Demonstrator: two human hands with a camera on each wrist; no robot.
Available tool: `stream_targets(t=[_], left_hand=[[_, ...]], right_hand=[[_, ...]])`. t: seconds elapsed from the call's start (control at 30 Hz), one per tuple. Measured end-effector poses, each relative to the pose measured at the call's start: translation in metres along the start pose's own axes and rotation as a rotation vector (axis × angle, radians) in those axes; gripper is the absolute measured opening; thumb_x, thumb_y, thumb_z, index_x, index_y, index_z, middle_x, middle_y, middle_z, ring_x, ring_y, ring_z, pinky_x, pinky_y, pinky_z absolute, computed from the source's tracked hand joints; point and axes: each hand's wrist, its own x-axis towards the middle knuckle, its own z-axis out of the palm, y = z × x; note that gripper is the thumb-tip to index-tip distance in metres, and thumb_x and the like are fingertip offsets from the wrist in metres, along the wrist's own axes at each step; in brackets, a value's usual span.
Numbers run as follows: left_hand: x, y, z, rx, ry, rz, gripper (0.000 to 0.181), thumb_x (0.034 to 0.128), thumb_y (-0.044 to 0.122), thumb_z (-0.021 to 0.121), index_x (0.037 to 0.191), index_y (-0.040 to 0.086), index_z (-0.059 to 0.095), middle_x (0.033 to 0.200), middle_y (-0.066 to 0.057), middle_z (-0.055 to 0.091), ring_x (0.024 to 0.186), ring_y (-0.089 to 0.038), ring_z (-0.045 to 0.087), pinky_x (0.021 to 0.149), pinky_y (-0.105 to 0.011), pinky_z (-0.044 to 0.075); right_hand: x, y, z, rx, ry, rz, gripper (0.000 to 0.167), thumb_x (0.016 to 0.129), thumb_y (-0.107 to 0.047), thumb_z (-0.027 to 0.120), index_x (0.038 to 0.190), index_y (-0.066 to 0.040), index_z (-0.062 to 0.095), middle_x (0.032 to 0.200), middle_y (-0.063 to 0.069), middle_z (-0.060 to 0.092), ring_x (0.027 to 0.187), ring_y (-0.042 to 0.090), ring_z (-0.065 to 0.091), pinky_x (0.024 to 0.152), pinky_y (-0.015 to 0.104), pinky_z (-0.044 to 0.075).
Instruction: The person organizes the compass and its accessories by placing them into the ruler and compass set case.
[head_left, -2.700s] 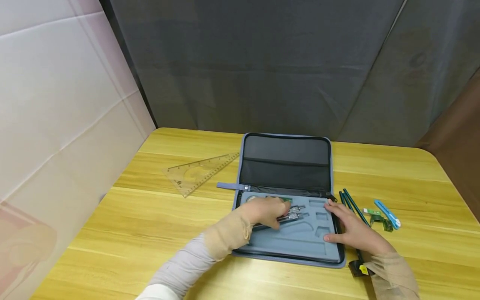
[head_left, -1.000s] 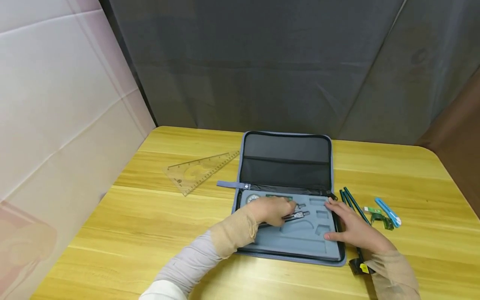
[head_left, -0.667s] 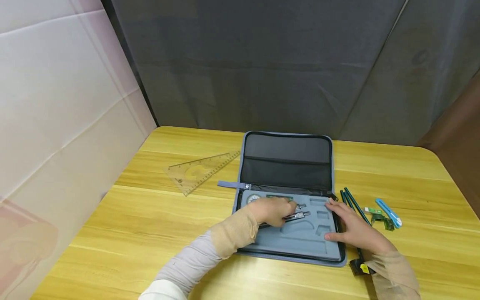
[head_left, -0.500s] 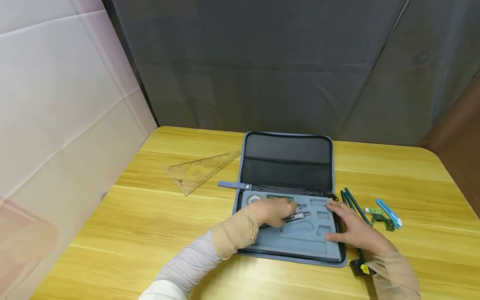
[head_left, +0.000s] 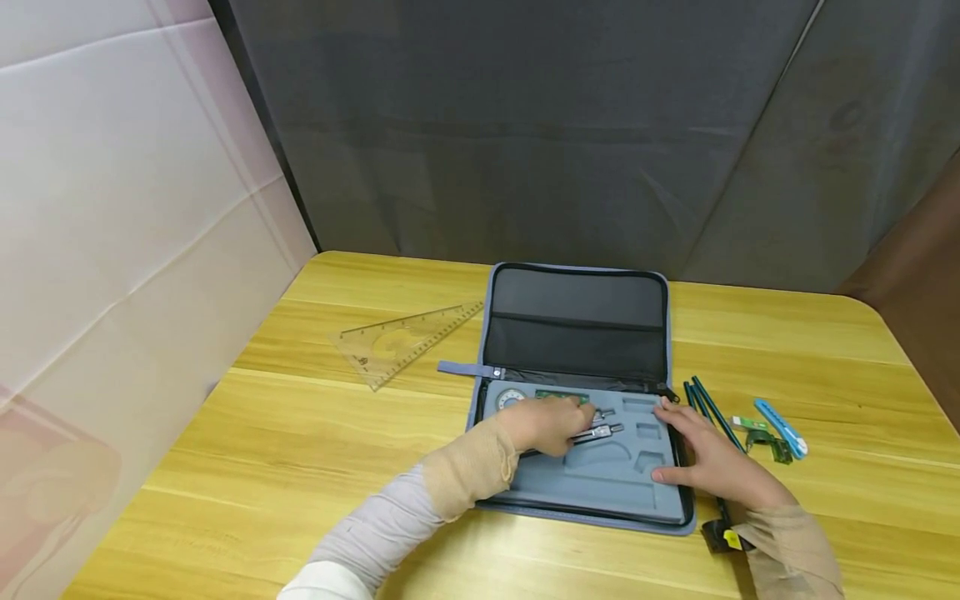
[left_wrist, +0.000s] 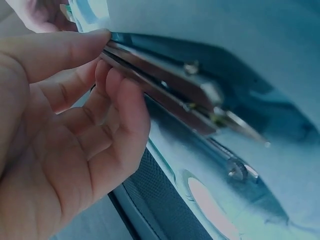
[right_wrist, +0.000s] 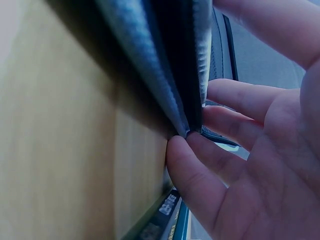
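An opened zippered case (head_left: 576,329) holds a blue-grey moulded tray (head_left: 577,492). My left hand (head_left: 543,423) is over the tray's left-middle part. In the left wrist view its thumb and fingertips pinch a metal drawing compass (left_wrist: 165,87), whose needle tip points away from the hand. The compass's end (head_left: 600,432) lies in a recess, the rest hidden under my hand. Just beyond it sits a second slim metal instrument (left_wrist: 237,167) with a small screw wheel. My right hand (head_left: 712,462) rests spread on the case's right edge, fingertips touching the rim (right_wrist: 180,117).
A clear set square (head_left: 401,342) lies left of the case. On the right are dark pencils (head_left: 716,412), a blue utility knife (head_left: 782,427), small green pieces (head_left: 782,452) and a black item with a yellow label (head_left: 722,537). A round dial (head_left: 510,398) sits in the tray.
Since the oldest frame my left hand has shifted slightly right, and the compass's end has moved right along its recess. The last second shows almost no motion; my right hand stays put.
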Motion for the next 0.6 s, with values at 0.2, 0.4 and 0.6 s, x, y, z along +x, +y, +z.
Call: stream_targets(t=[0.2,0.4,0.6], left_hand=[[0.0007,0.0,0.0011,-0.003,0.01,0.003,0.031,0.0851,0.009,0.058,0.115,0.011,0.05,0.114,-0.006,0.055,0.087,-0.015,0.055,0.074,-0.027,0.047],[0.0011,0.0003,0.0007,-0.013,0.001,0.007,0.018,0.0865,0.01,0.058,0.103,0.013,0.051,0.104,-0.003,0.055,0.079,-0.013,0.052,0.069,-0.025,0.045],[0.0009,0.0002,0.0014,-0.07,-0.017,0.004,0.009,0.0886,0.01,0.055,0.091,0.016,0.049,0.094,-0.001,0.05,0.071,-0.014,0.047,0.061,-0.024,0.039]], right_hand=[[-0.0002,-0.0005,-0.0008,0.004,0.0,0.005,0.081,0.074,-0.032,0.074,0.133,0.01,0.036,0.14,0.03,0.023,0.123,0.051,0.023,0.088,0.06,0.036],[0.0,-0.0009,-0.0008,0.003,0.001,0.004,0.081,0.074,-0.033,0.074,0.133,0.009,0.036,0.14,0.03,0.022,0.124,0.051,0.022,0.089,0.062,0.033],[0.0001,0.0004,-0.0002,0.0,-0.007,0.018,0.081,0.074,-0.035,0.073,0.133,0.008,0.036,0.141,0.029,0.022,0.125,0.051,0.021,0.089,0.064,0.03]])
